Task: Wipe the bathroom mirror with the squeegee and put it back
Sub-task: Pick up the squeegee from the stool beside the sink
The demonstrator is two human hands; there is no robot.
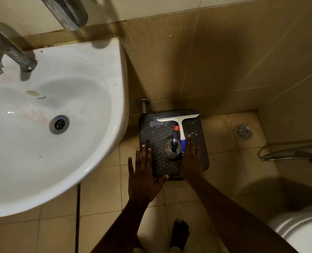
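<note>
Open hands (144, 172) near squeegee (181, 123)

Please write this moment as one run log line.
left hand: open, over stool | right hand: open, beside squeegee handle | squeegee: lying on stool

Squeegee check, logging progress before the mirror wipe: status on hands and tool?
Left hand open, flat. Right hand open beside the handle. Squeegee lying on the dark stool. Spray bottle standing against it.

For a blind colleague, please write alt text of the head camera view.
Two bare hands, left hand and right hand, reach open toward a dark stool on the tiled bathroom floor, where a white squeegee and a spray bottle lie. A white sink is left.
</note>
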